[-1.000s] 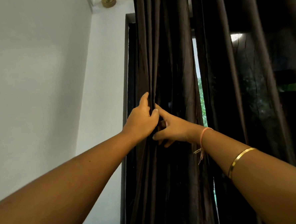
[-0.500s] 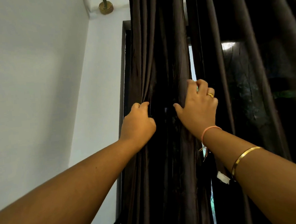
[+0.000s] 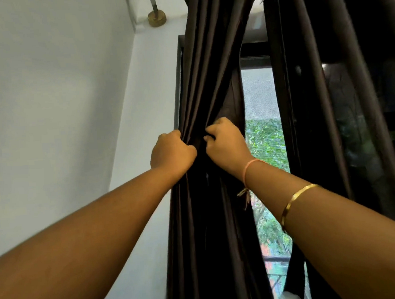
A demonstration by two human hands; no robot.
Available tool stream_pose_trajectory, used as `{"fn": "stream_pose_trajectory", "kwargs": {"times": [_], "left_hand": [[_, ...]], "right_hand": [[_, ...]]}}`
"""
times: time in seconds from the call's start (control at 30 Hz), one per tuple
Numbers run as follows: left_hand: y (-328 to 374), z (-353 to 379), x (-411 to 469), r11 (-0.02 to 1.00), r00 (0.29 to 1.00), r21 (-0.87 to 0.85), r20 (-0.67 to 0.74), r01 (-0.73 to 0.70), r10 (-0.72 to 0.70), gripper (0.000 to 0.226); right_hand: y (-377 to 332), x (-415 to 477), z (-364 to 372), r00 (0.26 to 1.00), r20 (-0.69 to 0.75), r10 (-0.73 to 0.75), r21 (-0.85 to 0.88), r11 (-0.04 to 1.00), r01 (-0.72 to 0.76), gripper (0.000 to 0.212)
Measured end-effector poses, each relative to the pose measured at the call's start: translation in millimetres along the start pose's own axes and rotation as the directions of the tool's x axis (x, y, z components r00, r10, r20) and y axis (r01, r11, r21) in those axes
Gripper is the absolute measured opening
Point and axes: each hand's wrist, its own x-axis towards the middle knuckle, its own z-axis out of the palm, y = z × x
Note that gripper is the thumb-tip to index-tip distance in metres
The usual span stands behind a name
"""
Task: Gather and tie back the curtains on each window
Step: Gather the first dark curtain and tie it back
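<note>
Left hand [image 3: 172, 152] clenched on gathered folds of dark curtain [image 3: 207, 84], right hand [image 3: 226, 143] just beside it gripping same bunch, second curtain [image 3: 341, 94] hanging right of right hand, window [image 3: 263, 131] exposed between.

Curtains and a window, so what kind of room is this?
Probably a room in a home: dark curtains hang from a brass rod bracket over a window facing green trees, in a plain white-walled corner.

Item count: two curtains, two hands, two wrist bands, one rod bracket.

Left of the window [image 3: 259, 94]: one gathered curtain [image 3: 201, 84], left hand [image 3: 170, 152], right hand [image 3: 226, 143], bracket [image 3: 156, 17]. Right of it: second curtain [image 3: 327, 95]. Right arm: pink thread [image 3: 250, 165], gold bangle [image 3: 294, 201].
</note>
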Motion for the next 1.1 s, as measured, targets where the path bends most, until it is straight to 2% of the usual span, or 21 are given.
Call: {"fn": "stream_pose_trajectory", "kwargs": {"times": [0.13, 0.27, 0.33, 0.43, 0.5, 0.53, 0.63, 0.77, 0.9, 1.1], "left_hand": [[-21.0, -20.5, 11.7, 0.999, 0.998, 0.003, -0.052, 0.033, -0.032, 0.006], [-37.8, -33.5, 20.0, 0.999, 0.994, 0.014, -0.102, 0.046, -0.045, 0.011], [-42.9, -37.0, 22.8, 0.998, 0.988, 0.026, -0.148, 0.051, -0.047, 0.007], [-49.1, -40.0, 27.0, 0.998, 0.98, 0.058, -0.196, 0.031, -0.019, 0.008], [-52.4, -39.0, 26.7, 0.999, 0.985, 0.037, -0.171, -0.008, 0.014, 0.005], [-52.4, -36.8, 25.0, 0.999, 0.99, 0.013, -0.139, -0.035, 0.036, 0.006], [-47.3, -21.8, 12.3, 0.993, 0.997, -0.087, -0.007, -0.083, 0.083, 0.022], [-45.7, 4.2, -16.6, 0.985, 0.991, -0.166, 0.114, -0.048, 0.067, 0.026], [-56.1, 27.8, -58.7, 0.981, 0.991, -0.189, 0.116, -0.049, 0.072, 0.024], [-65.3, 51.6, -110.1, 0.968, 0.995, -0.25, 0.094, 0.009, 0.015, 0.028]], "right_hand": [[-33.0, 17.3, 14.4, 0.998, 0.025, -0.062, 0.108, 0.992, 0.059, 0.014], [-60.9, 31.9, 30.8, 0.994, 0.024, -0.108, 0.14, 0.985, 0.103, 0.039], [-75.0, 35.5, 38.5, 0.99, 0.014, -0.14, 0.17, 0.976, 0.136, 0.043], [-86.1, 37.0, 41.9, 0.984, 0.011, -0.177, 0.213, 0.962, 0.171, 0.036], [-81.1, 34.8, 43.6, 0.982, 0.027, -0.184, 0.218, 0.96, 0.174, 0.02], [-74.5, 32.4, 44.6, 0.984, 0.029, -0.177, 0.238, 0.957, 0.165, 0.018], [-46.8, 12.5, 52.1, 0.995, 0.019, -0.098, 0.283, 0.955, 0.089, 0.033], [-12.0, -18.9, 63.2, 0.998, -0.002, 0.061, 0.361, 0.931, -0.056, 0.013], [8.7, -52.2, 68.5, 0.976, 0.032, 0.217, 0.512, 0.835, -0.203, 0.013], [20.7, -97.5, 76.4, 0.931, 0.163, 0.326, 0.604, 0.713, -0.356, 0.009]]}}
